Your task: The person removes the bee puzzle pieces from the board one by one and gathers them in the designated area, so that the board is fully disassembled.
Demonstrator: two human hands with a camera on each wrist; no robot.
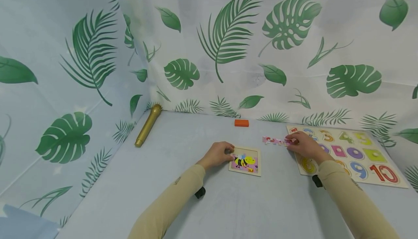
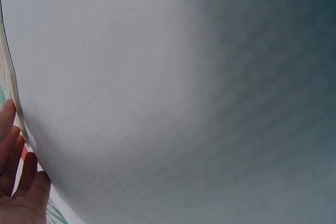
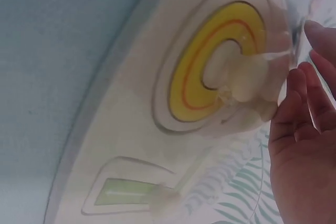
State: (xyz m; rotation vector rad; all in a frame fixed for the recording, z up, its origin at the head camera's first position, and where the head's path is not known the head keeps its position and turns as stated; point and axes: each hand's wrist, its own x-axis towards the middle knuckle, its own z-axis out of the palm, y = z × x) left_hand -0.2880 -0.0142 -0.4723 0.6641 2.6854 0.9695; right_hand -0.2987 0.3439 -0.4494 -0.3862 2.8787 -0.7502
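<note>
A small square wooden puzzle (image 1: pixel 245 161) with a black-and-yellow bee on pink lies on the table, a bare strip of its tray showing along the top. My left hand (image 1: pixel 216 154) holds the tray's upper left edge between thumb and fingers. In the left wrist view the left hand (image 2: pixel 23 187) shows at the tray's edge. A row of pink puzzle pieces (image 1: pixel 271 141) lies to the right of the bee. At its right end my right hand (image 1: pixel 307 146) pinches a piece, mostly hidden by the fingers. The right wrist view shows the right hand (image 3: pixel 307 145) beside the number board.
A wooden number board (image 1: pixel 351 164) with knobbed numerals and shapes lies under and beyond the right hand. An orange-red block (image 1: pixel 241 123) sits near the back edge. At the back left lies a gold microphone-like stick (image 1: pixel 148 125). Leaf-printed curtains (image 1: pixel 225 50) enclose the table.
</note>
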